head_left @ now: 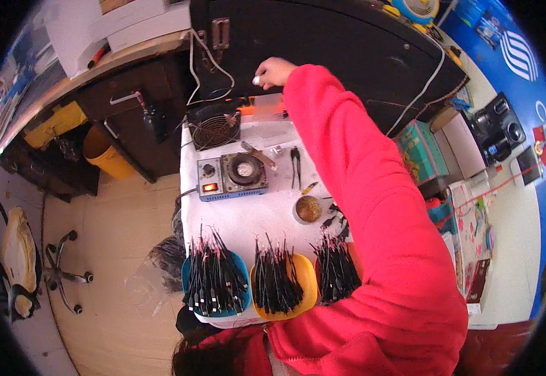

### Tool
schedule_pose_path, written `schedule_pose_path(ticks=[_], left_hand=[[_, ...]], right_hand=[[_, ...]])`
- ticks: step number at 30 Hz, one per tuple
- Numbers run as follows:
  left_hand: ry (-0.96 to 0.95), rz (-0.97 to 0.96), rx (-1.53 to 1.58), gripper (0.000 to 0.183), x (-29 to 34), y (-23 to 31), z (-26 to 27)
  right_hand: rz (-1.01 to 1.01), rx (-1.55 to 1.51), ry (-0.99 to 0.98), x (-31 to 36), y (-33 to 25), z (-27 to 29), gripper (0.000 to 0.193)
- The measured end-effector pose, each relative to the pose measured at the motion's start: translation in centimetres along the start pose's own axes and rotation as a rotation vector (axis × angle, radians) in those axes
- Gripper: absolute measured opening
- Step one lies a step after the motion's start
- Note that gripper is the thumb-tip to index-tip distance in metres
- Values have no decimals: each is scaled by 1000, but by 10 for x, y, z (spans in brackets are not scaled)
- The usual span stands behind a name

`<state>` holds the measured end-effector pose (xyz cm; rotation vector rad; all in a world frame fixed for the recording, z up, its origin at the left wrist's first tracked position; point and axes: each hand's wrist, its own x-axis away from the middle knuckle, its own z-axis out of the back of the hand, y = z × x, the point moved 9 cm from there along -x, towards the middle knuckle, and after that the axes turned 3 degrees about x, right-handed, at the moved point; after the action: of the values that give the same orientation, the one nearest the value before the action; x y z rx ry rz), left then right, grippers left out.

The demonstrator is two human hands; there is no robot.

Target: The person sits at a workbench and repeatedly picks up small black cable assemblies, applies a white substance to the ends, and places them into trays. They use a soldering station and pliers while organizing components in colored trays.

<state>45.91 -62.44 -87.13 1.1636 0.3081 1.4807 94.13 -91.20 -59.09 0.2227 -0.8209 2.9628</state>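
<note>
The right hand (274,72) reaches out in a red sleeve (373,182), well beyond the solder pot (245,172) and a little to its right. Its fingers are bent, with a small white item (257,81) at the fingertips; whether the grip pinches this or it is wrapped around a finger, I cannot tell. The left hand is out of view, so its grip cannot be told.

The solder pot sits on the white tabletop (223,214), its blue housing carrying a dial and a lit switch. Just beyond it and to its left is a black fan (215,131); beyond it and to its right lies a translucent flat piece (268,108), nearest below the right hand in the view. A flat metal strip (258,155) lies against the pot's far right corner. To the pot's right is a slim black hand tool (295,168), and nearer the person on that side stands a round cup (296,212) with amber-brown contents (309,210).

Nearer the person than the solder pot, three trays stand in a row, teal (245,271), yellow (311,282) and red (355,252), the last partly behind the sleeve. Each holds a bundle of black cables (213,276), bared reddish wire ends pointing toward the pot.
</note>
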Motion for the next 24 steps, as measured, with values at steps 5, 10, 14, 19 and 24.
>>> schedule_pose_path(ticks=[5,10,14,19,24], left_hand=[[-31,-35,-51,40,-6,29,-6],[-30,-63,-101,40,-9,73,-22],[86,4,-117,40,-6,92,-26],[496,-20,17,23,63,135,8],[1099,-66,305,11,189,162,73]], right_hand=[[24,-229,255,118,34,78,24],[12,-425,184,265,23,71,24],[129,-511,188,393,-8,49,24],[-1,-551,283,520,-11,-31,22],[-203,-883,222,600,-6,-142,21]])
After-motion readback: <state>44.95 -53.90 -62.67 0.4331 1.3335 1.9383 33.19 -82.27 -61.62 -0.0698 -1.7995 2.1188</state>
